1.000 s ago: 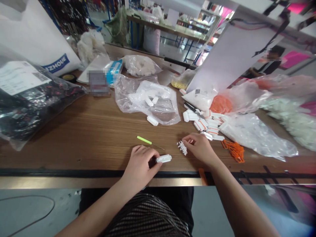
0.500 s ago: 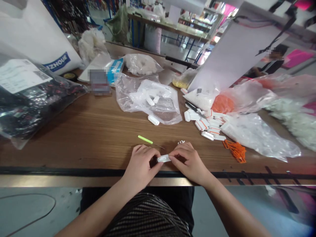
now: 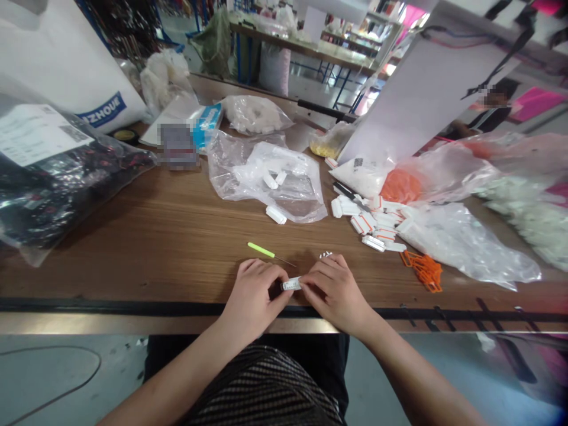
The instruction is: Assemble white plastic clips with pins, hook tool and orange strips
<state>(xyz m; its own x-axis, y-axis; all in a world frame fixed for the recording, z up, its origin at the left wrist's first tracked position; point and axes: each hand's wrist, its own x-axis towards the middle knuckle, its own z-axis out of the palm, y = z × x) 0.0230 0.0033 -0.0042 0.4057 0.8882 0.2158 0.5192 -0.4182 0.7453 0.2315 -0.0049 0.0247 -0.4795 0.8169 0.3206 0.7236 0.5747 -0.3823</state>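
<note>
Between my hands, just above the near part of the table, is a small white rectangular plastic piece (image 3: pixel 291 284) with dark marks along its face. The fingers and thumb of my left hand (image 3: pixel 257 293) pinch its left end. My right hand (image 3: pixel 336 291) closes on its right end, with the fingertips covering that end. Just beyond the hands lies a thin screwdriver-like tool with a yellow-green handle (image 3: pixel 261 249), its metal shaft pointing toward the piece. Several tiny white parts (image 3: pixel 325 254) lie behind my right hand.
White casings, some with orange strips (image 3: pixel 362 223), are piled right of centre, beside orange frames (image 3: pixel 423 272). An opened clear bag (image 3: pixel 306 195) lies mid-table with one white casing (image 3: pixel 276 215) before it. Filled bags (image 3: pixel 66 177) stand left. A person (image 3: pixel 488 112) sits far right.
My right hand's fingers have shifted slightly left and closed in over the right end of the white piece. My left hand keeps its hold almost unmoved.
</note>
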